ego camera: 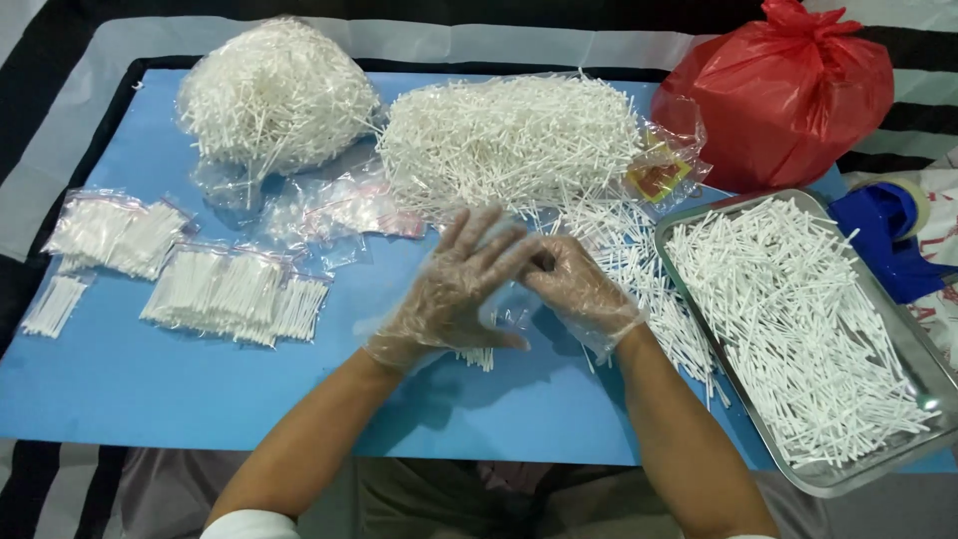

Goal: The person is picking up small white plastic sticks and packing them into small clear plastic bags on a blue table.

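Two gloved hands meet over a blue mat strewn with white cotton swabs.

The left hand (454,284) is spread wide, fingers fanned, its palm over a small bunch of swabs (477,355) whose ends poke out beneath it. The right hand (576,286) is loosely curled, fingertips touching the left; whether it grips anything cannot be told. Behind them lies a big loose heap of swabs (509,135). To the right sits a metal tray (903,349) full of swabs. Filled small packets (235,294) lie to the left, and a red bag (783,90) sits far right.
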